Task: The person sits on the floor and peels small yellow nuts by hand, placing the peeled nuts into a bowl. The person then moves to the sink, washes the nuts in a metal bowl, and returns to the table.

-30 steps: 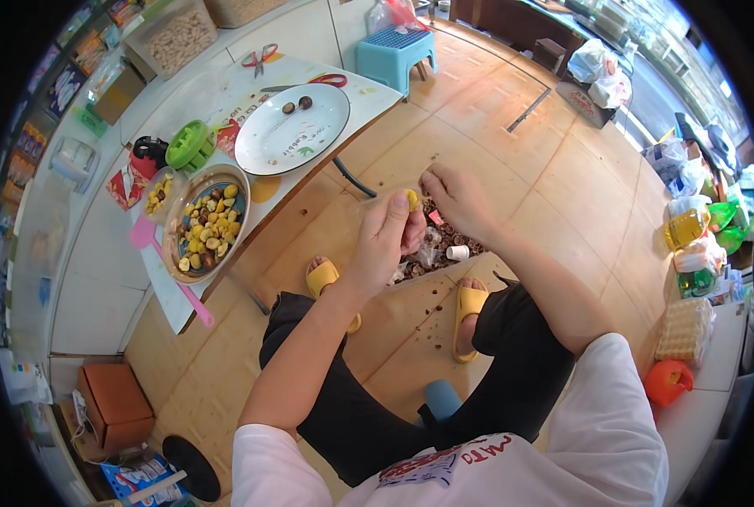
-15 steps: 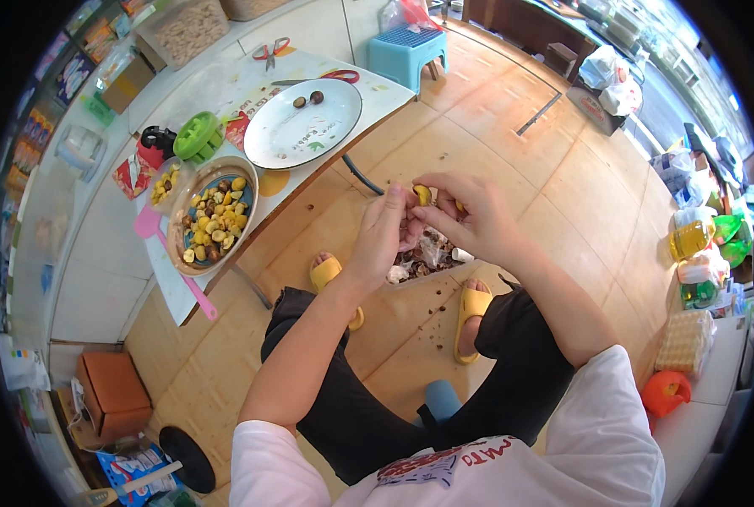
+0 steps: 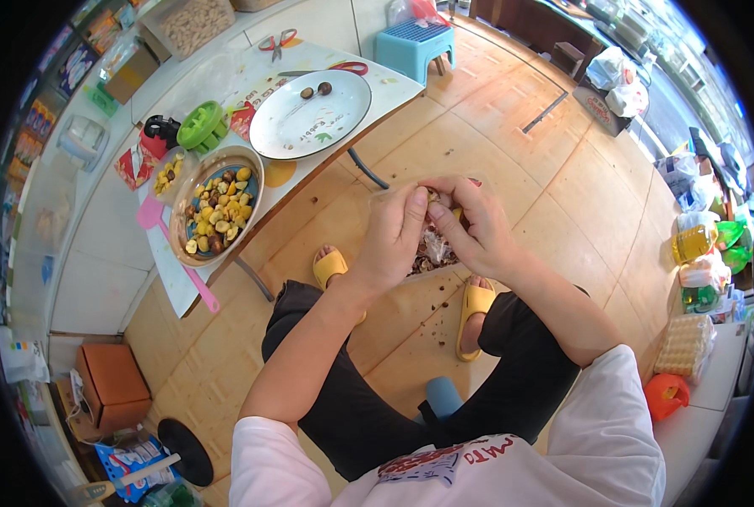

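Both hands meet in front of me, above a clear plastic bin holding brown shells (image 3: 434,252). A small chestnut (image 3: 432,195), mostly hidden, is pinched between the fingertips. My left hand (image 3: 396,241) closes on it from one side, thumb pointing up. My right hand (image 3: 476,226) grips it from the other side with curled fingers and thumb. On the table to the left, a brown-rimmed bowl (image 3: 258,182) holds several yellow peeled chestnuts (image 3: 218,211). Two dark unpeeled chestnuts (image 3: 324,88) lie on a large white plate (image 3: 301,127).
The low table also bears a green slicer-like tool (image 3: 202,127), a small tub of yellow pieces (image 3: 169,175), a pink spatula (image 3: 151,213) and red-handled scissors (image 3: 277,42). A blue stool (image 3: 415,46) stands behind it. Shell crumbs dot the tiles between my yellow slippers (image 3: 476,306).
The hands have shifted slightly right and turned inward, with the fingers now covering most of the chestnut. The view has moved a little.
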A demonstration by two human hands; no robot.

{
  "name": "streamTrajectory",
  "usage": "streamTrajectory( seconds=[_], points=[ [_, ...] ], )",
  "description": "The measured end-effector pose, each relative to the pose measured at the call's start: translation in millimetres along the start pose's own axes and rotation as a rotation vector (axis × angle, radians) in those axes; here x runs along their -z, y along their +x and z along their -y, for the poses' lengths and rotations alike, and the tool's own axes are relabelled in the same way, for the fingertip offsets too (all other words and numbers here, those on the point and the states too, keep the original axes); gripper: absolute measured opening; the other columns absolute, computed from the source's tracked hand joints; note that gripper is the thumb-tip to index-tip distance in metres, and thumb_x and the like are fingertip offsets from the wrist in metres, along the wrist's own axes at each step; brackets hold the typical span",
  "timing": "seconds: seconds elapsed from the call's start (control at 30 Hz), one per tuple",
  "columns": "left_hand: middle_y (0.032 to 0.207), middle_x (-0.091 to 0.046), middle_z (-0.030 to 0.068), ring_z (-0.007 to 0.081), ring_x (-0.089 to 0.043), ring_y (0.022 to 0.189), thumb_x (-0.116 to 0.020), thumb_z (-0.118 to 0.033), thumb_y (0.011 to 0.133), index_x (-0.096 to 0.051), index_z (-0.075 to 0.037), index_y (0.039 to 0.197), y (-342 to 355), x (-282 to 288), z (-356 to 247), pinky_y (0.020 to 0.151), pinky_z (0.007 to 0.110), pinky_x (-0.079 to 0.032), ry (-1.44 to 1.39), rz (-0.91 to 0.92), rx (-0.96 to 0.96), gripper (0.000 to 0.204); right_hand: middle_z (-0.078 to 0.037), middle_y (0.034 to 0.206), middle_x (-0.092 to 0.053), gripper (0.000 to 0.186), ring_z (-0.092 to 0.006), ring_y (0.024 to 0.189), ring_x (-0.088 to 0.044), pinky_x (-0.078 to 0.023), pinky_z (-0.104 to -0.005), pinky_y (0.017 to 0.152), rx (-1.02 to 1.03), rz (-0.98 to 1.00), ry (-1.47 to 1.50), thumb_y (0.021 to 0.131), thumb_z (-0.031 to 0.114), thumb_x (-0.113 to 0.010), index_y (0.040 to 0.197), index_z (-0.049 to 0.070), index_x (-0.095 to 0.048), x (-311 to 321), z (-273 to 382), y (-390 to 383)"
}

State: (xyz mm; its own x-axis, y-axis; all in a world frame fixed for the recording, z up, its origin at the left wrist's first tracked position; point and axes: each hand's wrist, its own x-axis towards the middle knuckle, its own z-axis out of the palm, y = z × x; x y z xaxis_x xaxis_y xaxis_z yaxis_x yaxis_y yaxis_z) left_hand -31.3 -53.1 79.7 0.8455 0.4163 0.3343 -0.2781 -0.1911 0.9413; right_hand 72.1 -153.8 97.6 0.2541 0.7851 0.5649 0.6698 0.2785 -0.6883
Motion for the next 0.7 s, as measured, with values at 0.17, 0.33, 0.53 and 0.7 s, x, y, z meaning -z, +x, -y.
streamTrajectory(
  seconds=[0.17, 0.33, 0.53, 0.7],
  points=[
    [0.066, -0.039, -0.0028, 0.0048, -0.034, 0.057, -0.031, -0.028, 0.097, -0.047, -0.005, 0.085, -1, 2, 1, 0.051, 0.018, -0.03, -0.07, 0.025, 0.083, 0.031, -0.005, 0.067, -0.052, 0.024, -0.0162, 0.058, -0.053, -0.043, -0.0272, 0.055, -0.04, -0.014, 0.063, 0.086, 0.006, -0.05, 0.109, 0.0, -0.045, -2, -11, -1],
    [0.065, -0.038, -0.0025, 0.005, -0.033, 0.055, -0.031, -0.028, 0.097, -0.044, -0.006, 0.082, -1, 4, 1, 0.049, 0.018, -0.028, -0.297, 0.067, 0.207, 0.03, 0.0, 0.069, -0.053, 0.02, -0.0115, 0.059, -0.052, -0.042, -0.0268, 0.052, -0.658, -0.074, 0.827, 0.088, 0.011, -0.05, 0.104, 0.0, -0.047, 1, -17, -1],
    [0.066, -0.041, -0.0015, 0.0051, -0.035, 0.054, -0.035, -0.029, 0.096, -0.045, -0.006, 0.083, -5, 16, 4, 0.048, 0.019, -0.03, -0.384, 0.054, 0.263, 0.029, -0.005, 0.076, -0.06, 0.024, -0.0116, 0.063, -0.054, -0.043, -0.0282, 0.057, -0.615, 0.039, -0.185, 0.085, 0.02, -0.055, 0.098, -0.001, -0.054, 6, -78, 1],
    [0.063, -0.046, -0.0009, 0.0051, -0.04, 0.055, -0.04, -0.027, 0.095, -0.05, -0.003, 0.083, -3, 7, 28, 0.047, 0.02, -0.032, -0.044, -0.153, 0.106, 0.029, -0.002, 0.069, -0.056, 0.025, -0.0097, 0.06, -0.052, -0.041, -0.0247, 0.056, -0.422, 0.014, 0.163, 0.09, 0.021, -0.049, 0.101, -0.001, -0.054, -7, -72, -2]
  ],
)
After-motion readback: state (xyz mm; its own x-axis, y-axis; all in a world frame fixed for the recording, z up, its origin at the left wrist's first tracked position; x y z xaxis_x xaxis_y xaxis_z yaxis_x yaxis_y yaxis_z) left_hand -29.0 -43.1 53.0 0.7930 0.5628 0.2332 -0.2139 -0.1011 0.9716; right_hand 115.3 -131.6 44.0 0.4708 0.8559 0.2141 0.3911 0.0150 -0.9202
